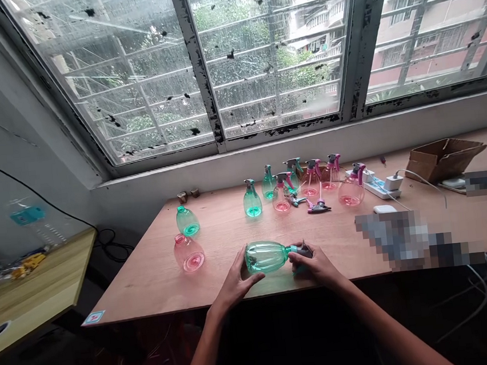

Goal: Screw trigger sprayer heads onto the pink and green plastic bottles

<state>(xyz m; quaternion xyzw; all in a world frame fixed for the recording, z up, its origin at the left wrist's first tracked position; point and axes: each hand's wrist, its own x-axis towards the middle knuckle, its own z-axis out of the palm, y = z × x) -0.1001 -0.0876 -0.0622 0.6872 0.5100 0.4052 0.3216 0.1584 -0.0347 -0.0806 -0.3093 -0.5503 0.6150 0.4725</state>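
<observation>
A clear green spray bottle (267, 256) lies sideways in the air over the table's front edge, held between both hands. My left hand (238, 277) is wrapped round its base. At the other end, my right hand (313, 260) grips the spray head, whose grey and green parts are mostly hidden by the fingers. To the left stand a green bottle (187, 221) and a pink bottle (189, 254), both without spray heads. Loose spray heads, one green (296, 200) and one pink (318, 205), lie on the table beyond my hands.
Several green and pink spray bottles, such as this pink one (351, 186), stand near the window wall. A power strip (379, 185) with cables and a cardboard box (443, 160) are at right. Blurred items (413, 241) lie near the front edge. A second table (73, 268) is at left.
</observation>
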